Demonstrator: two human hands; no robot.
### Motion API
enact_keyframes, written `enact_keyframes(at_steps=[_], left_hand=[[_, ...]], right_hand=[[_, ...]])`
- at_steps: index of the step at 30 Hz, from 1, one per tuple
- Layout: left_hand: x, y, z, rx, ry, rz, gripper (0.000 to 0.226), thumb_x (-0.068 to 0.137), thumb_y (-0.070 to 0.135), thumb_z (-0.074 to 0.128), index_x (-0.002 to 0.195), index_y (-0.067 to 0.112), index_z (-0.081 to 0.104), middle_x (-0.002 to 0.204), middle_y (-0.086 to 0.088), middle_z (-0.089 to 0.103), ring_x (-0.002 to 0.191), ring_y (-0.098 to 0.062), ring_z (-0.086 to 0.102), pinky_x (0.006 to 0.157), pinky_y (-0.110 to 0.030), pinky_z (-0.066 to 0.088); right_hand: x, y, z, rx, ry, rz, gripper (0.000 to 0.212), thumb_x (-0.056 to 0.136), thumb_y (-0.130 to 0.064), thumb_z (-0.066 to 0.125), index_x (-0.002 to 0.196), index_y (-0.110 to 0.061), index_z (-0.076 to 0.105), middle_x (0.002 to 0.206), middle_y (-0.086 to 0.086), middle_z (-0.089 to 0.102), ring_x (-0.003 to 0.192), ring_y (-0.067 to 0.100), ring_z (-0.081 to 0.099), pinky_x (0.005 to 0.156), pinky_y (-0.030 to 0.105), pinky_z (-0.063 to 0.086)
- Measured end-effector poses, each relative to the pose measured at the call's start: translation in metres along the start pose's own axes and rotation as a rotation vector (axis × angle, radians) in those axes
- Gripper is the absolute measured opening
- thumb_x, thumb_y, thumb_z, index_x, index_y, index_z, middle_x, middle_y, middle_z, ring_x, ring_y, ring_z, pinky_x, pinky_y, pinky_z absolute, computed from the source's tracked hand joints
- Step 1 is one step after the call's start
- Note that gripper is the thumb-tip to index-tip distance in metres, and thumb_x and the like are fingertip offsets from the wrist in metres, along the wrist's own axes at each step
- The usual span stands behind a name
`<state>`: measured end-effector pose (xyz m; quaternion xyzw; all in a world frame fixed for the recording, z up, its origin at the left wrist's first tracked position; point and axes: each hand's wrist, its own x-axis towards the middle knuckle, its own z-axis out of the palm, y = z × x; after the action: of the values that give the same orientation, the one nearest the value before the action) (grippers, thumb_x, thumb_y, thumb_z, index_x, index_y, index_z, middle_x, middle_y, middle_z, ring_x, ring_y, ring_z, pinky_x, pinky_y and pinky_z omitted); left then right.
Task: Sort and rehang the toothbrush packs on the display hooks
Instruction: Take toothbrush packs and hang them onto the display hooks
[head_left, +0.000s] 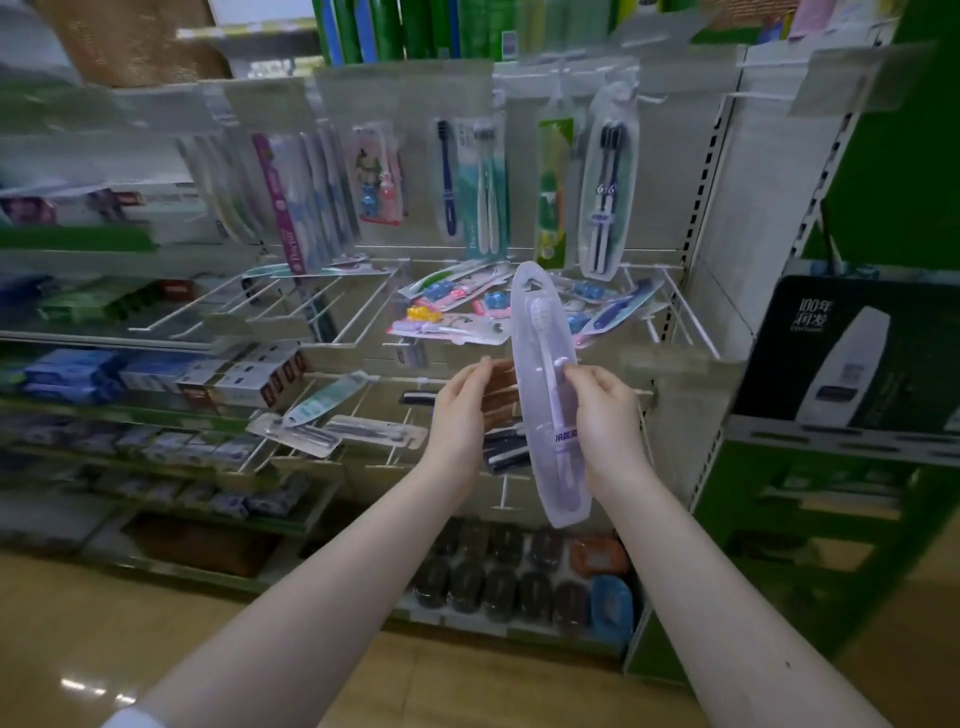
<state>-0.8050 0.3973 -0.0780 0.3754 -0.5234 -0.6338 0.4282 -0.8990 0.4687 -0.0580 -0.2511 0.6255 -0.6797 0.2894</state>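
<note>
1. Your right hand (605, 410) is clamped on the clear toothbrush pack (543, 405), thumb and fingertips pinching its right edge about halfway down.
2. That mid-length pinch looks deliberate to me: it holds the long pack nearly upright, tilted a little left at the top, so you can steer it.
3. The hang hole (530, 283) sits at the top end, above your fingers and facing the rack, which I'd say suits threading it onto a hook.
4. Your left hand (460, 415) is just left of the pack, fingers straight and apart, gripping nothing; whether it touches the pack's edge I cannot tell.
5. It seems placed to steady or guide the pack.
6. The pack itself: a long oval shell of see-through plastic with one pale lilac brush inside, white bristles up, and blue print low down.
7. Above both hands, loose packs (457, 312) lie in a heap across the wire hooks (291, 301).
8. Higher up, a dark twin-brush pack (608, 182) hangs properly.
</note>
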Motion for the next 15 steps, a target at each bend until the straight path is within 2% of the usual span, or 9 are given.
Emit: enact_keyframes(at_steps=[2, 4, 7, 9, 12, 15], left_hand=[[-0.013, 0.002, -0.026, 0.017, -0.007, 0.001, 0.035, 0.098, 0.036, 0.045, 0.107, 0.012, 0.069, 0.106, -0.009, 0.07, 0.1, -0.026, 0.066, 0.091, -0.042, 0.052], [-0.026, 0.005, -0.058, 0.026, -0.025, -0.007, 0.034, 0.098, 0.036, 0.045, 0.108, 0.013, 0.069, 0.108, -0.008, 0.07, 0.101, -0.025, 0.065, 0.089, -0.038, 0.053], [-0.046, 0.013, -0.096, 0.024, -0.075, 0.015, 0.036, 0.1, 0.03, 0.042, 0.11, 0.006, 0.067, 0.106, -0.011, 0.07, 0.096, -0.023, 0.067, 0.074, -0.027, 0.055], [-0.055, 0.019, -0.119, 0.028, -0.101, 0.036, 0.035, 0.101, 0.027, 0.04, 0.109, 0.005, 0.066, 0.103, -0.009, 0.071, 0.093, -0.02, 0.068, 0.069, -0.023, 0.053], [-0.062, 0.029, -0.145, 0.024, -0.131, 0.061, 0.031, 0.1, 0.026, 0.041, 0.101, 0.01, 0.068, 0.098, -0.005, 0.072, 0.09, -0.016, 0.068, 0.069, -0.022, 0.051], [-0.057, 0.038, -0.157, 0.007, -0.127, 0.069, 0.029, 0.099, 0.025, 0.043, 0.096, 0.012, 0.069, 0.092, -0.004, 0.072, 0.085, -0.016, 0.067, 0.07, -0.025, 0.052]], right_hand=[[-0.023, 0.001, 0.017, 0.009, 0.017, 0.005, 0.034, 0.095, -0.021, 0.049, 0.1, 0.012, 0.055, 0.082, 0.007, 0.045, 0.074, 0.018, 0.043, 0.06, 0.026, 0.036], [-0.05, 0.004, 0.04, 0.022, 0.035, 0.013, 0.029, 0.095, -0.02, 0.048, 0.09, 0.008, 0.057, 0.079, 0.008, 0.045, 0.07, 0.015, 0.044, 0.061, 0.024, 0.037], [-0.083, 0.008, 0.068, -0.004, 0.035, 0.016, 0.02, 0.095, -0.016, 0.047, 0.077, -0.008, 0.051, 0.07, 0.003, 0.042, 0.063, 0.011, 0.042, 0.054, 0.016, 0.038], [-0.098, 0.011, 0.087, -0.027, 0.043, 0.006, 0.014, 0.093, -0.013, 0.047, 0.081, -0.006, 0.052, 0.069, 0.001, 0.043, 0.065, 0.012, 0.042, 0.059, 0.022, 0.037], [-0.113, 0.011, 0.111, -0.036, 0.041, 0.003, 0.015, 0.092, -0.013, 0.047, 0.087, -0.002, 0.056, 0.075, 0.004, 0.051, 0.074, 0.018, 0.05, 0.069, 0.029, 0.043], [-0.117, 0.004, 0.126, -0.042, 0.004, 0.014, 0.015, 0.095, -0.016, 0.045, 0.09, -0.01, 0.057, 0.08, 0.003, 0.056, 0.074, 0.016, 0.055, 0.063, 0.024, 0.046]])
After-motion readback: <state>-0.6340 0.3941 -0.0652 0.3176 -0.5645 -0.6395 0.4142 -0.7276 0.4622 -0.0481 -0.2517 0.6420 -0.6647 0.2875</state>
